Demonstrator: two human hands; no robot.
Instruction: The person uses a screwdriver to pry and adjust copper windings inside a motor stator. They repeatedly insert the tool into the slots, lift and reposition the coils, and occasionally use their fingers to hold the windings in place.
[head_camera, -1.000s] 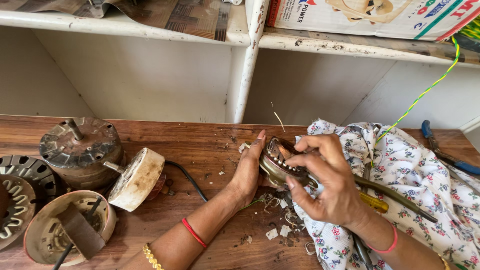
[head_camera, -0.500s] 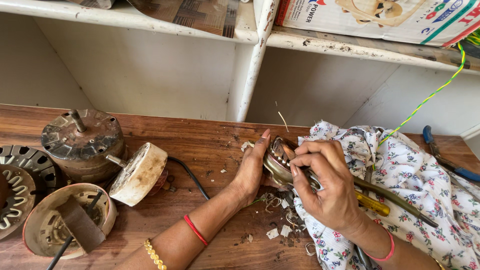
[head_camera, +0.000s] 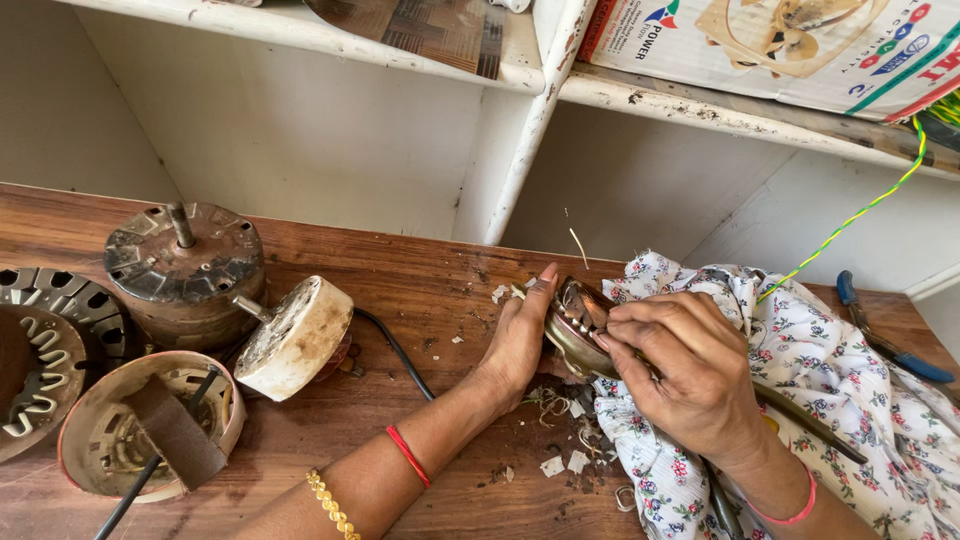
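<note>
While left hand (head_camera: 520, 340) braces round metal motor stator (head_camera: 575, 325) flat-palmed, right hand (head_camera: 690, 370) pinches its windings; likely heavy, stiff, wires fragile: grip rim.

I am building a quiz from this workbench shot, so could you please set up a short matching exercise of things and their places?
Things:
1. dark motor housing
2. white round motor casing
3. floral cloth
4. blue-handled pliers

Places:
A. at the far right of the table, beyond the cloth
B. under the right hand
C. standing at the left with its shaft up
D. tipped on its side, between the dark housing and the left hand

Pairs: 1-C, 2-D, 3-B, 4-A
</note>
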